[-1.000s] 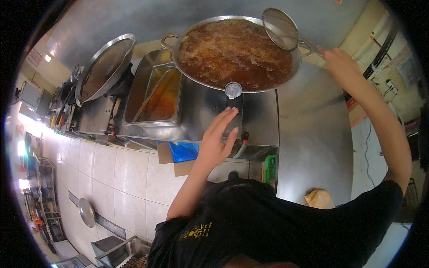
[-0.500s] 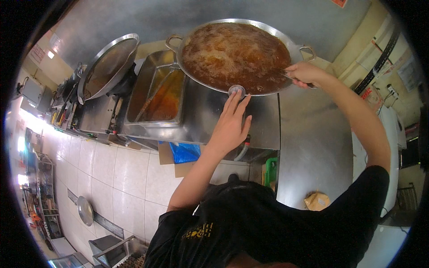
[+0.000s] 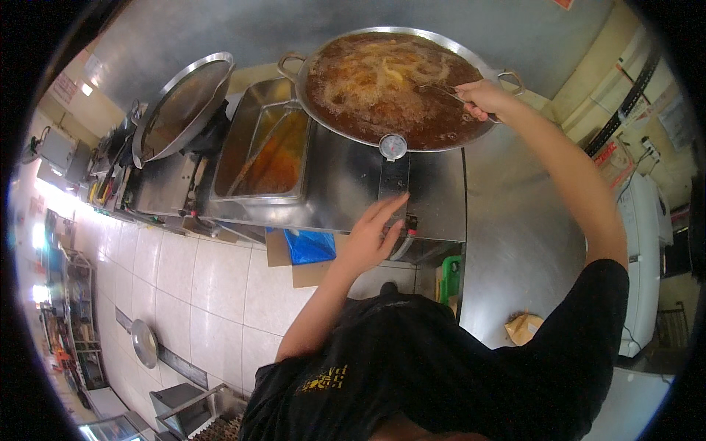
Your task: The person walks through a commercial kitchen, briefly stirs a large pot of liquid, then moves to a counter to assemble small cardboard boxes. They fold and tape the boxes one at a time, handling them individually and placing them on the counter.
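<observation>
One strainer handle (image 3: 443, 90), leftward aslant

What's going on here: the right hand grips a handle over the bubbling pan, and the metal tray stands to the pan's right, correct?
Not quite: the metal tray stands to the pan's left, as the head view shows. The right hand does grip a handle there.

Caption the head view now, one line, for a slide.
Right hand grips a metal handle over a wide pan of bubbling brown liquid; left hand is open.
</observation>
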### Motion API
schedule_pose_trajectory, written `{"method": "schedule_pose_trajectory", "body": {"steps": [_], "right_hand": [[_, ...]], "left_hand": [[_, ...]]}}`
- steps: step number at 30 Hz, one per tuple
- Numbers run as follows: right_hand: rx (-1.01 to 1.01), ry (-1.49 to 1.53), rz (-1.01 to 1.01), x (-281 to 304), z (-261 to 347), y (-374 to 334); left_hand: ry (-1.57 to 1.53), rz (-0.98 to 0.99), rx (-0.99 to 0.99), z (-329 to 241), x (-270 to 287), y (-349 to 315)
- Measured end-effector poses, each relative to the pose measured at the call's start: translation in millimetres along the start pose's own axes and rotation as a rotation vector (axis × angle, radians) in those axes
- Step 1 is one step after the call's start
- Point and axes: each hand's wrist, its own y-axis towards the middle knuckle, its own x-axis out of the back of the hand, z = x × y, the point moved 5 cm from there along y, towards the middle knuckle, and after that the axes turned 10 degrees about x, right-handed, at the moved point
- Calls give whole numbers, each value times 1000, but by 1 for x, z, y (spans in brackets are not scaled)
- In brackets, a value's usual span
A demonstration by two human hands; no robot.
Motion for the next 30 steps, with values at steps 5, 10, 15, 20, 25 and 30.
{"method": "schedule_pose_trajectory", "body": {"steps": [5,10,15,20,25,30], "right_hand": [[-20,-41,-25,27,21,-29],[36,-252,-15,58,36,-34],[34,-581,-27,79,40,-39],[175,-1075,-76,91,47,-49],[497,-1525,-79,46,90,-54],[391,-1855,-107,25,100,-114]], "left_hand": [[34,60,366,228,-47,-129],[86,134,978,457,-81,-381],[-824,45,1879,427,-119,-513],[-366,40,1660,392,-118,-462],[139,165,1142,434,-130,-440],[-402,-86,1432,402,-114,-422]]}}
